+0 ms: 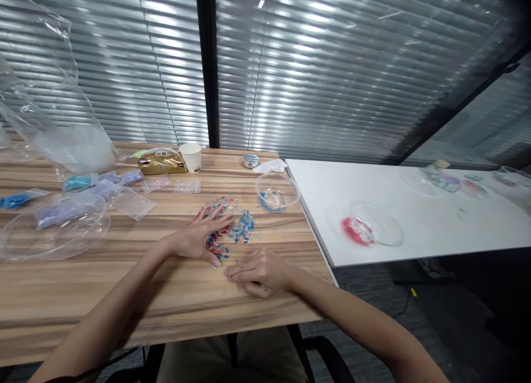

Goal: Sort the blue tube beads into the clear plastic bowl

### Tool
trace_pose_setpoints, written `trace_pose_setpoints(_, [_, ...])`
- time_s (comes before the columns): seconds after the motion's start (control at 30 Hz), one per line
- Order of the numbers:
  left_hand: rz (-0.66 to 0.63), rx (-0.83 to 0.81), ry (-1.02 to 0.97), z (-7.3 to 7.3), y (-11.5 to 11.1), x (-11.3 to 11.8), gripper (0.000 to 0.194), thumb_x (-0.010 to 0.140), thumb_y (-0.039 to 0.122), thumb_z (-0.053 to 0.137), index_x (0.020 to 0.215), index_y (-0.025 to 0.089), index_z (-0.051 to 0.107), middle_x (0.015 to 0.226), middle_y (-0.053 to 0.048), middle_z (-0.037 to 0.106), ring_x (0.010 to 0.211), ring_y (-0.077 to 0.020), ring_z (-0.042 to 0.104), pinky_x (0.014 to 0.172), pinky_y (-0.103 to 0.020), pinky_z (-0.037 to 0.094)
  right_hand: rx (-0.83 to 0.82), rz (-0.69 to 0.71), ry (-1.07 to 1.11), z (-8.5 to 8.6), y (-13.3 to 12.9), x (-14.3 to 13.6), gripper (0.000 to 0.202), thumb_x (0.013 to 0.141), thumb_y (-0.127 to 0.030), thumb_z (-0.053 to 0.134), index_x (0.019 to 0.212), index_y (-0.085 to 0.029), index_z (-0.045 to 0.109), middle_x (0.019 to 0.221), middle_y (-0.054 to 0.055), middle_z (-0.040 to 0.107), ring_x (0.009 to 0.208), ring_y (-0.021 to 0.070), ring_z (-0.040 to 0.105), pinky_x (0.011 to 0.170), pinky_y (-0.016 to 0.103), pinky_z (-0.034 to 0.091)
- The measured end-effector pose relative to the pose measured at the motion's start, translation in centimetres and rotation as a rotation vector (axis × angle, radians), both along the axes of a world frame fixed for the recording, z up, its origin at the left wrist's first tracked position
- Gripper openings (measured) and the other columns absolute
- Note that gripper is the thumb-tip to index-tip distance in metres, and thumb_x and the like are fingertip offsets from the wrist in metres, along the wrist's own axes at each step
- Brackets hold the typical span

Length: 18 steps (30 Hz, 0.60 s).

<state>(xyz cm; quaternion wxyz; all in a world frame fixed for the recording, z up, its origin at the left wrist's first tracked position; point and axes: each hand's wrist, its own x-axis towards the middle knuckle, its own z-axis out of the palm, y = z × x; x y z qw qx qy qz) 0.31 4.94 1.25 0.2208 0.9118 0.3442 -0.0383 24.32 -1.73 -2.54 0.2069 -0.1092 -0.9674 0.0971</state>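
A loose pile of small red, blue and clear pieces is spread on the wooden table. My left hand lies over the pile's left side, fingers spread, touching some pieces. Just right of and below the pile, my right hand rests near the tabletop with its fingers curled; whether anything is between the fingertips is too small to tell. Behind the pile on the right, a clear round bowl holds some blue pieces.
A white paper cup, a gold packet and a round tin stand at the back. Bags of purple beads and clear bowls lie left. A white table on the right bears a bowl with red pieces.
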Motion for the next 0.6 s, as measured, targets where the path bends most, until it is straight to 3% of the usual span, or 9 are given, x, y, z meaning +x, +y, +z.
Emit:
trace_pose_setpoints(0.23, [0.024,0.046,-0.005,0.0,0.2,-0.6,0.097,0.072,0.053,0.072,0.15,0.029,0.021,0.158,-0.006,0.017,0.145,-0.0335,-0.006,0.113,-0.057,-0.004,0.052,-0.194,0.111,-0.1,0.9,0.7,0.028,0.082,-0.009,0.043,0.094,-0.018,0.066,0.107,0.004,0.072,0.096,0.0147,0.069,0.078,0.025,0.055])
trace_pose_setpoints(0.43, [-0.003,0.058,-0.059,-0.2,0.1,-0.5,0.092,0.075,0.056,0.068,0.15,0.03,0.02,0.157,-0.005,0.02,0.145,-0.033,-0.004,0.114,-0.056,-0.004,0.053,-0.194,0.126,0.1,-0.1,-0.2,0.032,0.086,-0.011,0.043,0.109,-0.016,0.064,0.115,0.005,0.069,0.108,0.0141,0.064,0.082,0.024,0.054])
trace_pose_setpoints(0.6, [-0.023,0.068,-0.052,-0.5,-0.3,0.0,0.092,0.076,0.058,0.066,0.151,0.03,0.019,0.157,-0.005,0.018,0.145,-0.0336,-0.005,0.112,-0.058,-0.007,0.023,-0.238,0.029,0.0,-0.5,-0.5,0.03,0.086,-0.013,0.047,0.11,-0.017,0.064,0.113,0.006,0.07,0.096,0.0142,0.069,0.072,0.023,0.056])
